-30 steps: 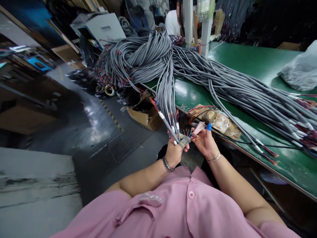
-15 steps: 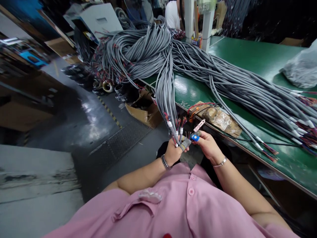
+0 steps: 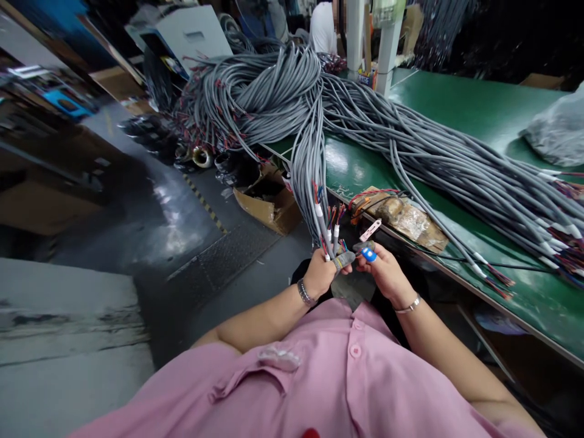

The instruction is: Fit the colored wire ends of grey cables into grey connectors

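Observation:
Several grey cables (image 3: 308, 158) hang over the table edge, with white bands and loose coloured wires at their ends. My left hand (image 3: 320, 272) is closed round these cable ends, a grey cover on its thumb. Close on its right, my right hand (image 3: 381, 267) pinches thin coloured wires from a cable end; a blue cover sits on one digit. Just above the right hand is a small pink tag (image 3: 370, 230). The wires between the fingertips are too small to make out singly.
A green table (image 3: 447, 100) bears a long bundle of grey cables (image 3: 438, 152) and a taped brown block (image 3: 406, 220) at its edge. An open cardboard box (image 3: 269, 204) stands on the floor. A person in white (image 3: 323, 29) is behind the table.
My right hand has shifted slightly right and down, its fingertips still near my left hand. The cable ends in my left hand fan a little differently. The whole view has shifted slightly.

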`<state>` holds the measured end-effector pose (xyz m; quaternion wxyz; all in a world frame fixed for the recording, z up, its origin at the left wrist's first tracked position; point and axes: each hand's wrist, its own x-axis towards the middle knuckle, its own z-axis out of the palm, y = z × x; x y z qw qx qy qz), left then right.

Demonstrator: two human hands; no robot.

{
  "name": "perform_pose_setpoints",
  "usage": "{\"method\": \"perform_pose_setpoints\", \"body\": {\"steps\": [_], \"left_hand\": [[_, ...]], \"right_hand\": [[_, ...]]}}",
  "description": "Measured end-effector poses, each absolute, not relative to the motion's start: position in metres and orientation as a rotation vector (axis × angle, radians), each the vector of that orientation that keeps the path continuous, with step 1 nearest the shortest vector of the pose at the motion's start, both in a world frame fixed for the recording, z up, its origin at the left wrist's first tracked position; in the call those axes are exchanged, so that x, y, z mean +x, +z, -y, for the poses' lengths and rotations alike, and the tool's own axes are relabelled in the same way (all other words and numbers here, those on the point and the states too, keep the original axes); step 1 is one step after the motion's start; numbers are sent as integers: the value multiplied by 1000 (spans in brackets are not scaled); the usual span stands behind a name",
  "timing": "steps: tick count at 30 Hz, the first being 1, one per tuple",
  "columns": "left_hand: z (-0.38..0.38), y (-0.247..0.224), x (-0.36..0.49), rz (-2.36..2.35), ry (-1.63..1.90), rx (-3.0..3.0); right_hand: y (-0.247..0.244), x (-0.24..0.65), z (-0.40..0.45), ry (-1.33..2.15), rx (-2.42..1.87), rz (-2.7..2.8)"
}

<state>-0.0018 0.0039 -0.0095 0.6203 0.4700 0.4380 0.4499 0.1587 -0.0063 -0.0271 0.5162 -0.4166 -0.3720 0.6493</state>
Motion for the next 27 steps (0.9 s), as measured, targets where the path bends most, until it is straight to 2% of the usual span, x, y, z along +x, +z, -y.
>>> {"method": "perform_pose_setpoints", "body": {"steps": [10,19,27], "left_hand": [[-4,-7,-8,-1000,797,1278],[-2,-19,-2,-1019,1128,1031],[-4,-16,2,-1051,1162,961]], "right_hand": [[-8,142,9,1498,-954,982],[-23,148,3,1434,-1079,848],[-27,147,5,1443,-1052,794]]}}
